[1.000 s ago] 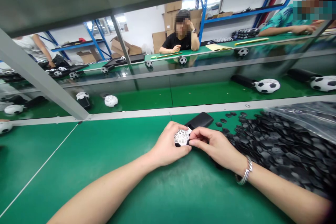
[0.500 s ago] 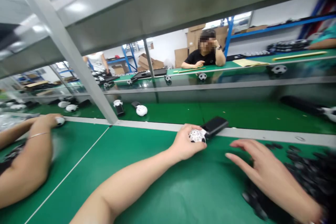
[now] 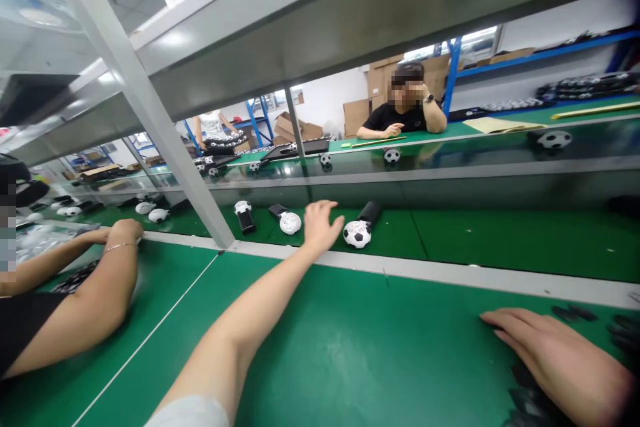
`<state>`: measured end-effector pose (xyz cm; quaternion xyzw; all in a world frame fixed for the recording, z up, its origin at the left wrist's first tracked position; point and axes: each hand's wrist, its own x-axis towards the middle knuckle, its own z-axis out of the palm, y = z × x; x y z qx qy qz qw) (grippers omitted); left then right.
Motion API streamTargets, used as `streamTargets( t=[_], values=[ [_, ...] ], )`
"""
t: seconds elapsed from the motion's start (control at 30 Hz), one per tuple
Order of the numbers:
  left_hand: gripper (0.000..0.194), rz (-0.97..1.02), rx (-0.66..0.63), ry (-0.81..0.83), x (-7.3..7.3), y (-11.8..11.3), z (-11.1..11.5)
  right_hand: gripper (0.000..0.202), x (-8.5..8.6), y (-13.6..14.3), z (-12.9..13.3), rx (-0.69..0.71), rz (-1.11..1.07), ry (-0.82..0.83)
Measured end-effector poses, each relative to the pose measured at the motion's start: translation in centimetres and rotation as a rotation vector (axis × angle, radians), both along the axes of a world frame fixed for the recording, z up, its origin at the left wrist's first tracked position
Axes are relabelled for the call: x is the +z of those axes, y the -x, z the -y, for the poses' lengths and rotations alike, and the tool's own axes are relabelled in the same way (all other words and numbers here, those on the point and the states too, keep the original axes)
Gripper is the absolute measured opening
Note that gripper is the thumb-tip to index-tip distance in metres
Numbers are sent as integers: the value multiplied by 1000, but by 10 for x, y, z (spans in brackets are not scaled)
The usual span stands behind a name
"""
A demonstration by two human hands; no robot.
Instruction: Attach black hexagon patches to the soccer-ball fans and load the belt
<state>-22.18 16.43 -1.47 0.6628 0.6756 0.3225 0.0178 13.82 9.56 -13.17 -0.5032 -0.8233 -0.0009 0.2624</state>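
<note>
Ball piece (image 3: pixel 357 233), white with black patches, lies on the green belt (image 3: pixel 467 233) in your head view, just to the right of your left hand (image 3: pixel 321 227). Your left grip is open and holds nothing: the fingers reach away from you and the thumb is spread towards the ball piece, so the piece sits just outside the grip, beside the thumb tip. A black handle (image 3: pixel 370 212) runs from the ball piece away from you, angled to the right.

Nearer to you than the ball piece, a pale metal rail (image 3: pixel 430 269) divides the belt from your green desk (image 3: pixel 375 347); your left forearm crosses that rail. To the left of the ball piece, past your left hand, you have a whiter ball (image 3: pixel 290 223) with a dark handle, and farther left a patched ball (image 3: pixel 243 207) whose black handle (image 3: pixel 245 221) points towards you.

Well to the right of the ball piece and closer to you, your right hand (image 3: pixel 550 350) is low over the desk, back of the hand up, the fingers extended and the thumb a little apart. That grip looks open, with nothing visible in it. Loose black pieces (image 3: pixel 575 313) lie around it on the desk.

Beyond the ball piece, across the line, a person in a black top (image 3: pixel 405 117) sits with one hand raised to the head. Far to its left, a co-worker's bent arm (image 3: pixel 113 280), with a thin bracelet, rests by the rail.
</note>
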Motion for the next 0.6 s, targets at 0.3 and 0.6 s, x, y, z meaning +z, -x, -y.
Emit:
streamTargets(
  t=[0.3,0.6],
  values=[
    [29,-162,203,127,5,72,3,36,42,22,21,-15,89,25],
    [43,-200,-184,153,26,11,103,30,65,27,27,-61,76,77]
  ],
)
